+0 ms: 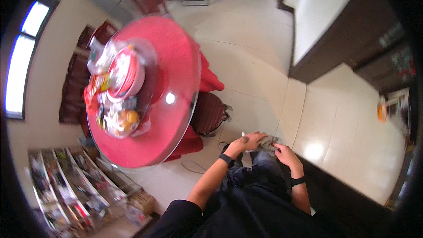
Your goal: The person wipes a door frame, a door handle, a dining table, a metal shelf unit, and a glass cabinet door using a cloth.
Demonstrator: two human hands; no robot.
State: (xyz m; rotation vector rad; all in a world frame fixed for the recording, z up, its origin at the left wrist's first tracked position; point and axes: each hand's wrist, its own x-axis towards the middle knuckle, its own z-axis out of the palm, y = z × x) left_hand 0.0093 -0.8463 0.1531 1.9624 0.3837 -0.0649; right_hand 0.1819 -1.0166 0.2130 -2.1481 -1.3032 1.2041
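Note:
A crumpled grey cloth [269, 142] is held between my two hands, in front of my legs. My left hand [251, 141] lies over its left side with the fingers reaching across it. From the right, my right hand [286, 154] pinches the cloth's edge, though the exact finger contact is small and blurred. Each wrist wears a black band. Below the cloth are my grey trouser legs [264, 158]. A white bit [243, 134] shows just beyond my left hand; I cannot tell what it is.
Left of me stands a round table [178, 59] with a red cloth and clear top, bearing a pink basin [137, 81] and bagged orange fruit [129, 119]. A round-seated stool [209, 111] is beside it. A cluttered rack [71, 195] fills the lower left. A cable [191, 168] crosses the floor.

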